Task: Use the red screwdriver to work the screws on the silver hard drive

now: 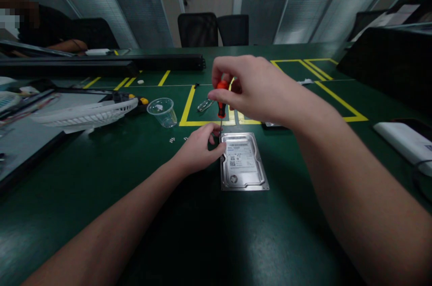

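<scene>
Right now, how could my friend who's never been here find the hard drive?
On the big green table, find the yellow tape lines. Just nearer than those, by the orange screwdriver, lies the hard drive. It's the shiny silver rectangle with a printed label, while the cup to its left is clear and round.

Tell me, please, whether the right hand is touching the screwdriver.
Touching. The head view shows it: the right hand grips the screwdriver by the upper part of its red-and-black handle.
</scene>
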A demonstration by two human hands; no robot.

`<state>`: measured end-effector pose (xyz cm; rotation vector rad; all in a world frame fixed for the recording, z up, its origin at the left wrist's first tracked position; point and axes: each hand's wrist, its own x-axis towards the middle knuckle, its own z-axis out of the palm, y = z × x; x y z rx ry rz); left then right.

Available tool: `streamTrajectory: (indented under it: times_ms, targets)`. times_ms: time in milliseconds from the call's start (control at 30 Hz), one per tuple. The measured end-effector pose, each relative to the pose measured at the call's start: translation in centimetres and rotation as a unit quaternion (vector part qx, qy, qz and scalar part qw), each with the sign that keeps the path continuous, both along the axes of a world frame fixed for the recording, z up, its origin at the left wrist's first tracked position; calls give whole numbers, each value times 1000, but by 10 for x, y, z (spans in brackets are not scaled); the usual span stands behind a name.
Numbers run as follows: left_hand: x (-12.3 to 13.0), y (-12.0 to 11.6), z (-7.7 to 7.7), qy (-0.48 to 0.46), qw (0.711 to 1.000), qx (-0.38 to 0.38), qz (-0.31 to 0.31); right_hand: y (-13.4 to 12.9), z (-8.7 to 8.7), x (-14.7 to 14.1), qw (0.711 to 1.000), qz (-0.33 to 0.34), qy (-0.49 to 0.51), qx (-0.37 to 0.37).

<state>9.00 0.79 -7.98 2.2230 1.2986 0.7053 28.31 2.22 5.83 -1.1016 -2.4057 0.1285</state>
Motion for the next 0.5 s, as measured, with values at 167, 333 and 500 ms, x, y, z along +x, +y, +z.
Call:
streamTrajectory:
  times_ms: [167, 333, 500]
  targets:
    - [0, 0, 0, 2, 1000, -5, 0, 0, 1, 0, 1000, -12, 4, 8]
    - [0, 0, 1, 5, 1000, -3, -1, -2, 2, -2, 1000, -9, -5, 9]
    - [0, 0, 1, 3, 1000, -1, -5, -3, 2, -3, 1000, 17, 9, 1]
